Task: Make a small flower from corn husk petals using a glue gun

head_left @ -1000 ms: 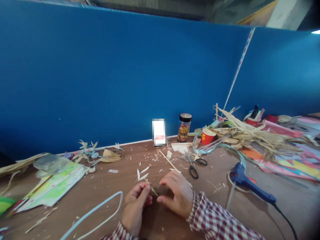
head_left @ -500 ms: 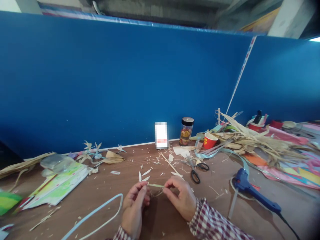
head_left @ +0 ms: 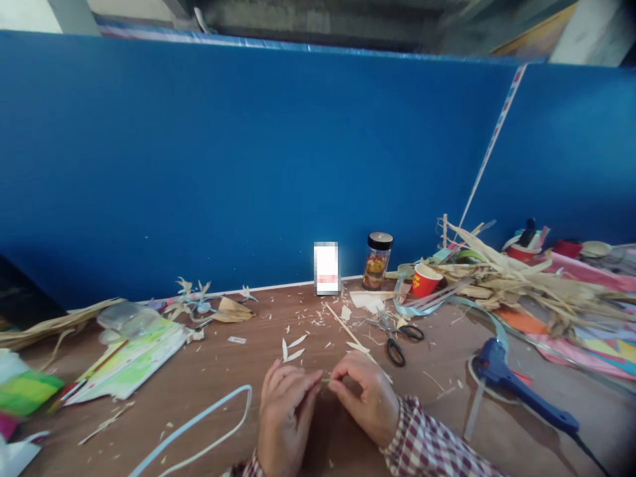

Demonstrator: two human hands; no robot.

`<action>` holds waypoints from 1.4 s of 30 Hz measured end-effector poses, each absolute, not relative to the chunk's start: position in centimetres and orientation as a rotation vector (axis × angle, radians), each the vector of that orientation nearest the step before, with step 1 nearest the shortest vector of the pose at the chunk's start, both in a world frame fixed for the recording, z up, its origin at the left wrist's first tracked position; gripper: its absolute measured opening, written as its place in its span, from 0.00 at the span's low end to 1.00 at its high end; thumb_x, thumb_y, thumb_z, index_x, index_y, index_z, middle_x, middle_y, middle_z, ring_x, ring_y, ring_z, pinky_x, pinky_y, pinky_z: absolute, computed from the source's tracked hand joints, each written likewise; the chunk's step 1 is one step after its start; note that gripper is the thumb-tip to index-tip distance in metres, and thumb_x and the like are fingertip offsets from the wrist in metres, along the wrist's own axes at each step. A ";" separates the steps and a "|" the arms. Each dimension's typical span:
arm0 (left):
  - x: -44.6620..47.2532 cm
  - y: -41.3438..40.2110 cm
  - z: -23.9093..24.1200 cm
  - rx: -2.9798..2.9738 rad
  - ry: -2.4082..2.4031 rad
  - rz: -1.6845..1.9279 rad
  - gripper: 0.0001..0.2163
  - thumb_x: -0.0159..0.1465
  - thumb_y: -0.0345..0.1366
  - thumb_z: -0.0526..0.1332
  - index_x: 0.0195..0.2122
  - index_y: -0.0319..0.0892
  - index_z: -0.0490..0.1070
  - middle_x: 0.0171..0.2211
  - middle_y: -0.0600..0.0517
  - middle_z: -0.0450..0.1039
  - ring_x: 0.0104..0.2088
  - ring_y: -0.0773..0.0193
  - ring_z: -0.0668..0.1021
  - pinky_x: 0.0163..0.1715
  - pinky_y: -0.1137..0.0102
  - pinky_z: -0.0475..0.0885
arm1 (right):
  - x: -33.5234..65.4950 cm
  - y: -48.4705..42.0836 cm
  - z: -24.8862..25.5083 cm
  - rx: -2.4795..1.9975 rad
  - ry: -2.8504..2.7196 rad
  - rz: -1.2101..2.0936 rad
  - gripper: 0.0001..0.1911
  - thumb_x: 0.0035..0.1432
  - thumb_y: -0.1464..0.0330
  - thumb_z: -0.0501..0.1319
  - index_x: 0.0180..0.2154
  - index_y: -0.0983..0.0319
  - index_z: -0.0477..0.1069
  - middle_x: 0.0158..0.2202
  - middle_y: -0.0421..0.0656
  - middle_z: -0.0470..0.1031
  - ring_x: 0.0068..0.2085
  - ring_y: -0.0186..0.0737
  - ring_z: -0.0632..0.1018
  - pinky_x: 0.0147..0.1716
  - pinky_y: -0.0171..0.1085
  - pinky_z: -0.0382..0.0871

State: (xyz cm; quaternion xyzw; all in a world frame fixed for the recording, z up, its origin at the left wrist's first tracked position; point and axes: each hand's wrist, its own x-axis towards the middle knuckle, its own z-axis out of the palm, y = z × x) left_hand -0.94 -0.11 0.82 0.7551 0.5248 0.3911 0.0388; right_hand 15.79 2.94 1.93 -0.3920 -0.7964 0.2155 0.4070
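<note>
Two hands meet over one thin pale-green strip, low at the worktop's near edge, about six o'clock from the black-lidded jar. The left hand pinches one end between thumb and fingertips, closed on it; the right hand pinches the other end the same way, knuckles up, checked sleeve trailing toward four o'clock. Handling so slight a strip well probably calls for light, even tension and short grips close together, so it neither tears nor kinks. Both wrists sit low, near the wood. Scissors lie at one o'clock; a blue glue gun at three; a pale blue looped band at nine.
</note>
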 end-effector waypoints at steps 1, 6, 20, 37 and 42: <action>-0.9 -0.1 0.9 2.275 1.614 1.190 0.08 0.58 0.33 0.56 0.38 0.47 0.71 0.31 0.52 0.74 0.36 0.61 0.72 0.51 0.56 0.55 | 15.8 3.0 2.0 -0.998 -2.000 0.557 0.05 0.54 0.68 0.56 0.28 0.61 0.67 0.27 0.41 0.68 0.32 0.37 0.68 0.33 0.36 0.60; -0.2 -0.3 1.3 2.148 1.583 1.130 0.09 0.60 0.35 0.51 0.30 0.45 0.71 0.27 0.52 0.72 0.31 0.62 0.73 0.50 0.56 0.55 | 16.0 3.0 2.3 -1.027 -1.980 0.604 0.07 0.56 0.69 0.53 0.27 0.62 0.66 0.27 0.40 0.68 0.32 0.36 0.68 0.33 0.35 0.60; 0.3 -0.4 0.8 2.017 1.527 1.061 0.15 0.62 0.34 0.45 0.21 0.44 0.64 0.21 0.54 0.67 0.27 0.64 0.71 0.51 0.58 0.54 | 16.0 2.9 2.4 -1.003 -1.973 0.587 0.11 0.59 0.67 0.50 0.27 0.62 0.65 0.26 0.41 0.68 0.31 0.36 0.68 0.32 0.35 0.60; -0.4 -0.2 0.3 1.769 1.683 1.218 0.14 0.63 0.36 0.44 0.25 0.43 0.65 0.24 0.52 0.69 0.29 0.62 0.72 0.35 0.67 0.66 | 16.3 3.3 2.6 -1.043 -1.931 0.535 0.10 0.58 0.68 0.50 0.26 0.62 0.64 0.25 0.40 0.66 0.30 0.36 0.68 0.31 0.34 0.61; -0.5 -0.4 1.1 1.803 1.699 1.545 0.09 0.60 0.33 0.50 0.40 0.41 0.64 0.41 0.45 0.68 0.44 0.57 0.69 0.45 0.61 0.63 | 16.9 3.7 2.7 -1.049 -1.972 0.428 0.09 0.58 0.69 0.50 0.27 0.62 0.64 0.26 0.41 0.67 0.31 0.37 0.68 0.33 0.36 0.61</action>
